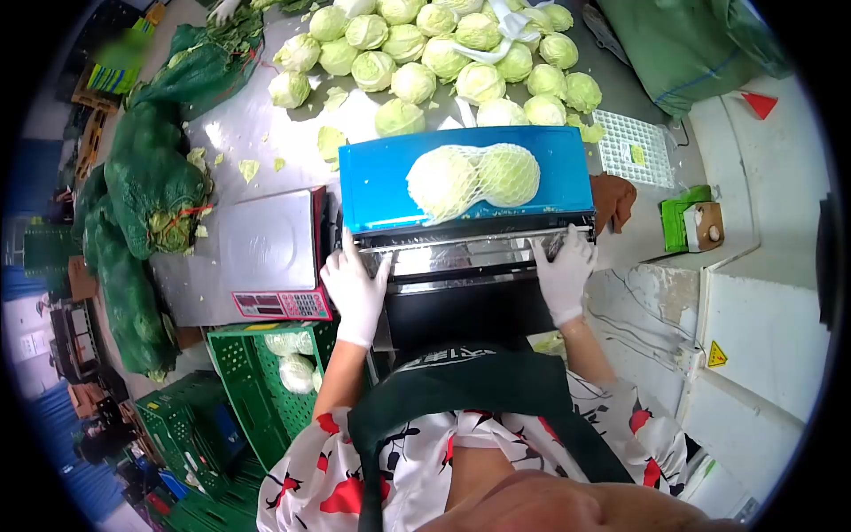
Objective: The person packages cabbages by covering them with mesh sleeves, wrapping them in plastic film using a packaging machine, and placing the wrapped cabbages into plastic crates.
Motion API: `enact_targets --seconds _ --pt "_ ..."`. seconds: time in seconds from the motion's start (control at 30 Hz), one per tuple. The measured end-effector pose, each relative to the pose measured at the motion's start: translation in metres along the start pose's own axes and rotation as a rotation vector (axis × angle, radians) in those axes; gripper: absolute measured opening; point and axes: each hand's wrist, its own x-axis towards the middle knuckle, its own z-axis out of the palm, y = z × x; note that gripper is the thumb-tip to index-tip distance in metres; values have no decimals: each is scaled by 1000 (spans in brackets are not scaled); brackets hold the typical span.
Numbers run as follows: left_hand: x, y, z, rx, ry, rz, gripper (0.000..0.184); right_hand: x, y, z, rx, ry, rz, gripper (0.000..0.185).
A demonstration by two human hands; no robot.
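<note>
In the head view, my left hand [356, 291], in a white glove, reaches to the left end of a film-wrapping machine. Its index finger points forward and the thumb stands apart. My right hand [566, 273], gloved too, lies at the machine's right end with thumb and fingers spread. Between them stretches shiny clear plastic film [461, 255] over the front bar; whether any fingertip grips its edge is hard to see. Two pale green cabbages in a white mesh net [474, 180] rest on the machine's blue top [377, 191], beyond both hands.
Loose cabbages [412, 82] are heaped at the back of the metal table. A weighing scale [273, 244] stands left of the machine. Green net sacks [160, 173] lie farther left. Below, a green crate [232, 368] holds wrapped cabbages. A white perforated tray [634, 146] sits right.
</note>
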Motion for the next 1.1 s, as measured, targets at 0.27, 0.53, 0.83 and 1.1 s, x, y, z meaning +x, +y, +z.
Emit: enact_targets --seconds 0.27,0.53,0.83,1.1 --pt "-10 13 3 -43 44 -138 92 1 9 29 544 -62 35 34" --pt "-17 1 29 -452 -28 -203 55 13 8 6 1158 -255 228 24" --pt "18 5 -69 -1992 -232 -55 56 64 60 -125 1768 -590 -241 32" --pt "121 56 19 -601 -354 339 127 170 -26 -11 593 -472 -690 123"
